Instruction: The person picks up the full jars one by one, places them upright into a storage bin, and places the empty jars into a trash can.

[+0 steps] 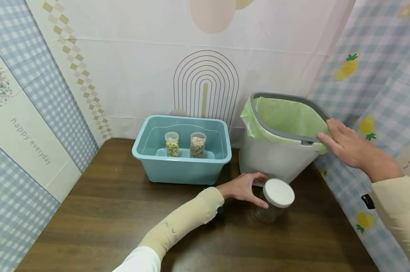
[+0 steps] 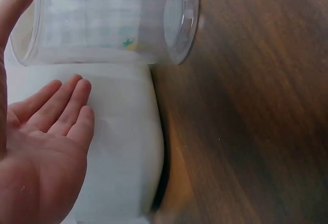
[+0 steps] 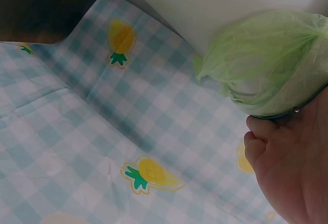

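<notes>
A clear jar with a white lid (image 1: pixel 279 192) stands on the table in front of the bin. My left hand (image 1: pixel 244 187) is beside it, thumb and fingers spread toward its left side. In the left wrist view, a gap shows between the left fingers (image 2: pixel 77 98) and the clear jar wall (image 2: pixel 102 24). My right hand (image 1: pixel 349 145) grips the grey rim of a white trash bin (image 1: pixel 269 156) at its right corner. A light green liner bag (image 1: pixel 290 117) lines the bin and folds over the rim; in the right wrist view, the right hand (image 3: pixel 294 157) is at the bag's edge.
Left of the bin, a blue plastic tub (image 1: pixel 181 170) holds two small clear containers, one with yellow-green pieces (image 1: pixel 172 147) and one with beige and grey-green pieces (image 1: pixel 197 146). Printed cloth (image 1: pixel 130 75) hangs behind and on both sides of the brown wooden table (image 1: pixel 106 215).
</notes>
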`<state>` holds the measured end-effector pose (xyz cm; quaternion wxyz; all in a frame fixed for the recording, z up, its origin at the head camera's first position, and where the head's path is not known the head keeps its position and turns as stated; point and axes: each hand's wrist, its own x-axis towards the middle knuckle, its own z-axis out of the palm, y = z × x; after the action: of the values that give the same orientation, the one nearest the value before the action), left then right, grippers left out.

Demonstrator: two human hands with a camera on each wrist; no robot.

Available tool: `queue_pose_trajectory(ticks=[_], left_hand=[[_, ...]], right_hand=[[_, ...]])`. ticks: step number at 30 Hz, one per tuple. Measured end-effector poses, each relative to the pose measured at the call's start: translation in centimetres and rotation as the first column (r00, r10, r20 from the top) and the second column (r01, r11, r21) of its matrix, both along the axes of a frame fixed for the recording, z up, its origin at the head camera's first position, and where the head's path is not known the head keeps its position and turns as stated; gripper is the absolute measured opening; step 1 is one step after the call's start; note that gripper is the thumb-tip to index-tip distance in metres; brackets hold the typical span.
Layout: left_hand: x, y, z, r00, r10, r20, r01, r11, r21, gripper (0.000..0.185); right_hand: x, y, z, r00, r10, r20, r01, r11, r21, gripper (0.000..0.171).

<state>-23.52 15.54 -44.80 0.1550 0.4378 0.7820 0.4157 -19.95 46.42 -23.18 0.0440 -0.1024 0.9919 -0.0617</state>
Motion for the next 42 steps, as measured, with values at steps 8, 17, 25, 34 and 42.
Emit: queue_pose_trajectory(ticks=[8,17,25,34,42], left_hand=[[0.1,0.6,0.1,1.000,-0.007,0.005,0.007,1.000,0.016,0.089],[0.6,1.4,0.3,0.996,-0.036,-0.076,0.035,0.999,-0.006,0.092],[0.7,1.8,0.1,0.996,-0.056,-0.063,0.059,0.998,0.034,0.087],[1.2,1.0,0.7,0.997,-0.055,-0.046,0.057,0.998,0.033,0.084],[1.7,-0.7,1.9,0.999,-0.037,-0.038,0.039,0.998,0.045,0.084]], right_hand=[[0.1,-0.1,0.0,1.000,0.000,-0.008,0.000,1.000,0.001,0.081],[0.3,-0.3,0.0,1.000,-0.011,0.012,0.011,1.000,0.001,0.081],[0.3,-0.2,0.1,1.000,-0.012,0.002,0.012,1.000,0.014,0.081],[0.2,-0.1,-0.3,1.000,-0.003,-0.002,0.003,1.000,-0.001,0.081],[0.1,0.2,-0.1,1.000,0.001,0.000,-0.001,1.000,-0.005,0.080]])
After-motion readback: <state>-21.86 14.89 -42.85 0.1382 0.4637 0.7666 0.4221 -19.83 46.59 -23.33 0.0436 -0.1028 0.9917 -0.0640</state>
